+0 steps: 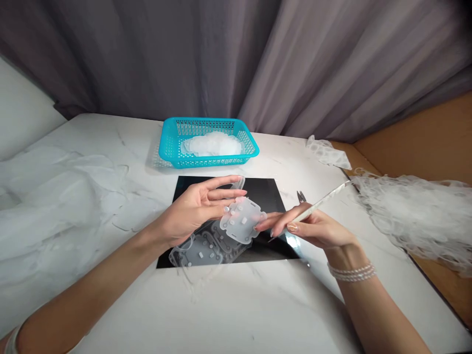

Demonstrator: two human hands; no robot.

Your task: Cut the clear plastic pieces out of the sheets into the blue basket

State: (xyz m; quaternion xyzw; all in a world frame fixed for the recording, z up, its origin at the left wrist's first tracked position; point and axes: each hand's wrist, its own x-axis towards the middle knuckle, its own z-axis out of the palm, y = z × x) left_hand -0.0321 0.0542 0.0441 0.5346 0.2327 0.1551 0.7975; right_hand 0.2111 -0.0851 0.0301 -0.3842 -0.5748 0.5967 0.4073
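Observation:
My left hand (188,211) holds a translucent plastic piece (243,221) with small raised pegs and notched edges, thumb at its left edge and fingers stretched behind. My right hand (309,226) grips a slim craft knife (320,204) with a white handle; its thin dark tip points down and left. Its fingertips touch the piece's right edge. Below, similar linked translucent pieces (202,250) lie on a black mat (265,191). Another clear bit (239,183) shows by my left fingertips; whether it is held, I cannot tell.
Behind the mat stands a blue plastic basket (167,142) containing translucent pieces. A heap of translucent sheets (55,206) covers the left; a tangled pile of clear frames (424,211) lies at right. Dark metal tips of a tool (301,196) show behind my right hand. Grey curtains (165,54) hang behind.

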